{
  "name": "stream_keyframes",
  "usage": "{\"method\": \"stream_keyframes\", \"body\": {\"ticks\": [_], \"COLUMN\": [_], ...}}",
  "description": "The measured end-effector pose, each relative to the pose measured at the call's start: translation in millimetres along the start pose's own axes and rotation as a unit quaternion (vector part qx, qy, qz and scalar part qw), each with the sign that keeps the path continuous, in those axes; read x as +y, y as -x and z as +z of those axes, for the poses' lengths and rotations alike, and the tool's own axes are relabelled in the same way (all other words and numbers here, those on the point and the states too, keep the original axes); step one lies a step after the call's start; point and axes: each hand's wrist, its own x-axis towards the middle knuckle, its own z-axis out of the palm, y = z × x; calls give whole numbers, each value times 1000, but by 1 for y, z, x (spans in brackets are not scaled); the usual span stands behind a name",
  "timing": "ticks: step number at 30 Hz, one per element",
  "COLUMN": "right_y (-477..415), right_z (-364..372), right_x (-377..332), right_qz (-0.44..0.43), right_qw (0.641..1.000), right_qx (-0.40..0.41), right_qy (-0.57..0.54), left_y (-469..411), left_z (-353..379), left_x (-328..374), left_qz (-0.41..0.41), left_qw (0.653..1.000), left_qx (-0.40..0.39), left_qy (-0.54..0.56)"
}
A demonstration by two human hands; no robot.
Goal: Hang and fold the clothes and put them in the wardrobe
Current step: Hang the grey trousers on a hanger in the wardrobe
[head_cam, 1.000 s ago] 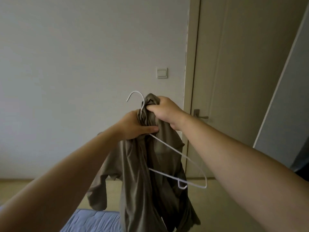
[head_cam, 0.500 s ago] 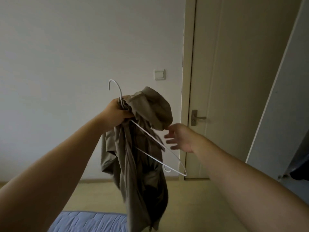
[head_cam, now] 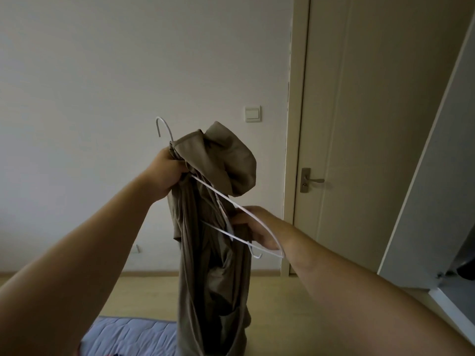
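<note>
So, our khaki garment (head_cam: 203, 253) hangs bunched mid-frame on the white wire hanger (head_cam: 216, 191). Left hand (head_cam: 167, 173) clamps hanger neck plus cloth, right hand (head_cam: 259, 227) pinches fabric lower. Tug hard and it'll probably slide off.

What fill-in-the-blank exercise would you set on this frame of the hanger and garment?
1. The neck of the white hanger is gripped by the ____ hand, together with the top of the olive garment.
2. The door behind the garment is ____.
3. The quilted mat on the floor is ____ in colour.

Missing words: left; closed; blue.
</note>
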Motion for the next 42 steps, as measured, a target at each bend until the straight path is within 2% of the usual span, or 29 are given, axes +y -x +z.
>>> {"method": "stream_keyframes", "body": {"ticks": [2,4,10,14,16,20,23,26,28,33,36,39,42], "right_y": [4,7,12,7,2,-5,-2,0,1,6,15,25,29], "right_z": [0,2,6,14,14,-9,-35,-59,-69,-96,-120,-152,-187], "right_x": [-12,-27,-51,-51,-49,-49,-48,-40,-35,-29,-27,-23,-18], "right_qz": [-11,-6,22,55,48,63,69,39,23,-1,-7,-4,-8], "right_qw": [999,999,991,992,996,992,983,955,943,915,902,899,896], "right_qx": [4,-11,-109,-110,-72,54,170,282,311,393,421,431,438], "right_qy": [-51,-50,-72,-21,-26,-93,-16,83,116,90,98,81,65], "left_y": [1,2,8,7,2,-10,-20,-33,-43,-70,-85,-101,-116], "left_z": [-6,-10,-3,4,4,1,-6,-9,-5,38,79,124,166], "left_x": [-5,-11,-25,-31,-37,-55,-69,-85,-95,-107,-110,-109,-106], "left_qz": [-17,-32,-73,-91,-101,-148,-159,-147,-133,-66,-22,1,33], "left_qw": [1000,999,997,993,992,988,987,987,983,961,953,952,952], "left_qx": [10,15,-31,-75,-76,-42,5,17,-4,-62,-79,-71,-27], "left_qy": [-9,-11,8,7,-9,-27,-25,-68,-128,-261,-291,-297,-303]}}
